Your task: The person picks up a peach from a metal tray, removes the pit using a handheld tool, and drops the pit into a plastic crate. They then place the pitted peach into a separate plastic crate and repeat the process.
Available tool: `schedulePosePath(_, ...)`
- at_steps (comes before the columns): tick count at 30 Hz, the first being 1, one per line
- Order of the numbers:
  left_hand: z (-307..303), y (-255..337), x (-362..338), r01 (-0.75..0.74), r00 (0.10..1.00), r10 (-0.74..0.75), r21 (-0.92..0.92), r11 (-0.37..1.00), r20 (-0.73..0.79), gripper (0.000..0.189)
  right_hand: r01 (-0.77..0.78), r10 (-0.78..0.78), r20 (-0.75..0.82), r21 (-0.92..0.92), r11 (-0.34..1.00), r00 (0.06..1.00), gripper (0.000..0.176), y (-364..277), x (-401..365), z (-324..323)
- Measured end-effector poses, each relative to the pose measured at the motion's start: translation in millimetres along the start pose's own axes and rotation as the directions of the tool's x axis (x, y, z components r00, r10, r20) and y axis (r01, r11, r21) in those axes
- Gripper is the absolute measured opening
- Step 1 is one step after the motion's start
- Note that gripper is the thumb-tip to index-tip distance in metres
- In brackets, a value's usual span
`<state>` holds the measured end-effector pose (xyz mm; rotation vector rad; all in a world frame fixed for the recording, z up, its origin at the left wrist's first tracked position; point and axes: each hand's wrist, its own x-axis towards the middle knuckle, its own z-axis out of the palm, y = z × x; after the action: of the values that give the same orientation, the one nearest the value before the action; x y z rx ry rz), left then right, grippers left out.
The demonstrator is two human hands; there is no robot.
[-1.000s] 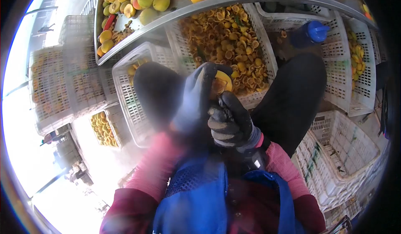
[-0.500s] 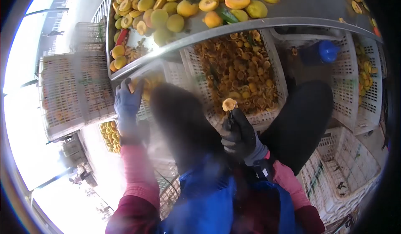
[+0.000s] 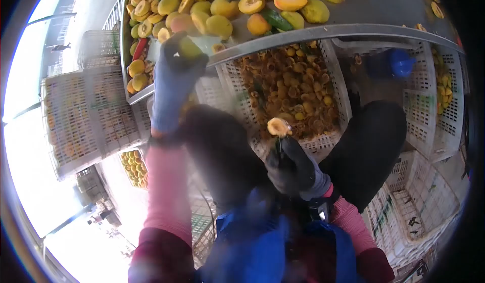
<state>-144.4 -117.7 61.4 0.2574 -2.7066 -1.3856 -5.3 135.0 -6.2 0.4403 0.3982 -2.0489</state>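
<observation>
My gloved left hand [image 3: 178,65] reaches over the metal rim of the sorting table, somewhat blurred. Its fingers close around a yellow-green peach [image 3: 190,47], partly hidden by the glove. In front of my lap, my gloved right hand [image 3: 290,167] grips a slim pitting tool [image 3: 281,140], mostly covered by the fist. At the tool's tip sits a pale, ragged peach pit piece [image 3: 279,127]. Whole and halved peaches [image 3: 202,7] are heaped on the table beyond my left hand.
Below the table rim [image 3: 303,32], a white crate [image 3: 344,101] holds many brownish pit pieces. A blue object [image 3: 401,63] is at right. Stacked crates [image 3: 91,116] stand at left, more crates [image 3: 414,202] at lower right. My knees flank the pit crate.
My left hand has moved up from beside the table's lower corner to the peaches and taken hold of one. The right hand, with its tool and pit piece, stays nearly in place.
</observation>
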Motion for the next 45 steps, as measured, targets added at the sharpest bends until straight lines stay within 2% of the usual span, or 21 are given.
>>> schedulePosePath(1, 8, 16, -23, 0.004, 1.0, -0.002, -0.256, 0.967, 0.009, 0.058, -0.094, 0.044, 0.208, 0.235, 0.967, 0.977, 0.029, -5, -8, 4)
schedulePosePath(3, 21, 22, -61, -0.174, 0.982, 0.184, -0.202, 0.964, 0.03, 0.065, -0.125, 0.057, 0.29, 0.221, 0.967, 0.955, 0.028, -15, -12, 16)
schedulePosePath(4, 25, 32, -77, -0.224, 0.971, 0.225, -0.024, 0.974, 0.078, 0.067, -0.04, 0.042, 0.162, -0.015, 0.999, 0.986, 0.027, -22, -5, 28)
schedulePosePath(7, 46, 34, -109, -0.13, 0.99, 0.14, -0.33, 0.935, 0.009, 0.068, -0.019, 0.019, 0.004, 0.034, 0.999, 1.0, 0.027, -20, 13, 29)
schedulePosePath(10, 55, 39, -119, -0.306, 0.948, 0.31, -0.067, 0.95, 0.068, 0.071, 0.048, -0.046, -0.022, 0.056, 0.997, 0.999, 0.022, -18, 4, 30)
schedulePosePath(13, 66, 33, -135, -0.365, 0.924, 0.366, -0.035, 0.93, 0.108, 0.07, 0.223, -0.225, -0.027, -0.059, 0.973, 0.974, 0.024, -23, -11, 39)
schedulePosePath(15, 70, 27, -142, -0.218, 0.965, 0.238, -0.166, 0.962, 0.109, 0.066, 0.451, -0.457, -0.047, -0.098, 0.887, 0.888, 0.034, -5, 1, 23)
schedulePosePath(16, 71, 27, -144, -0.18, 0.975, 0.187, -0.067, 0.981, 0.118, 0.061, 0.496, -0.516, -0.027, -0.238, 0.835, 0.856, 0.036, -3, 3, 18)
schedulePosePath(17, 71, 48, -141, 0.128, 0.979, -0.08, -0.263, 0.956, 0.186, 0.05, 0.529, -0.568, 0.005, -0.372, 0.763, 0.823, 0.038, -2, 3, 13)
schedulePosePath(18, 70, 69, -139, 0.415, 0.909, -0.341, -0.432, 0.801, 0.24, 0.042, 0.552, -0.615, 0.045, -0.495, 0.671, 0.787, 0.04, -1, 3, 8)
schedulePosePath(19, 78, 55, -140, 0.283, 0.953, -0.226, -0.329, 0.901, 0.201, 0.043, 0.535, -0.63, 0.018, -0.548, 0.644, 0.777, 0.04, 1, 2, 4)
schedulePosePath(21, 88, 55, -145, 0.279, 0.96, -0.235, -0.468, 0.839, 0.151, 0.041, 0.488, -0.661, -0.031, -0.649, 0.583, 0.749, 0.039, 4, 0, -2)
schedulePosePath(23, 98, 58, -149, 0.242, 0.969, -0.231, -0.515, 0.822, 0.086, 0.041, 0.408, -0.782, 0.367, -0.899, -0.16, 0.503, 0.037, 12, -9, -5)
schedulePosePath(24, 101, 59, -150, 0.217, 0.973, -0.224, -0.516, 0.829, 0.05, 0.042, 0.261, -0.7, 0.583, -0.812, -0.522, 0.412, 0.037, 15, -13, -5)
schedulePosePath(27, 110, 48, -157, 0.15, 0.984, -0.176, -0.447, 0.882, -0.018, 0.041, 0.292, -0.775, 0.403, -0.911, -0.291, 0.486, 0.035, 14, -22, 8)
schedulePosePath(29, 114, 52, -164, 0.226, 0.961, -0.276, -0.521, 0.823, -0.02, 0.042, 0.3, -0.81, 0.316, -0.936, -0.182, 0.494, 0.033, 14, -23, 14)
schedulePosePath(34, 119, 52, -165, 0.227, 0.957, -0.286, -0.5, 0.836, -0.044, 0.039, 0.286, -0.803, 0.242, -0.954, -0.093, 0.545, 0.033, 21, -22, 11)
schedulePosePath(37, 122, 43, -167, 0.106, 0.984, -0.152, -0.396, 0.912, -0.088, 0.043, 0.282, -0.772, 0.189, -0.959, -0.013, 0.608, 0.038, 27, -21, 6)
schedulePosePath(40, 123, 17, -171, -0.073, 0.993, 0.075, 0.032, 0.997, -0.089, 0.035, 0.336, -0.713, 0.082, -0.915, 0.222, 0.696, 0.041, 24, -23, 9)
schedulePosePath(42, 120, -5, -175, -0.256, 0.966, 0.258, 0.212, 0.943, 0.02, 0.037, 0.328, -0.693, 0.084, -0.917, 0.228, 0.716, 0.041, 27, -20, -1)
schedulePosePath(45, 123, -24, -179, -0.339, 0.941, 0.334, 0.18, 0.923, 0.06, 0.058, 0.366, -0.669, 0.115, -0.897, 0.249, 0.734, 0.041, 24, -20, -2)
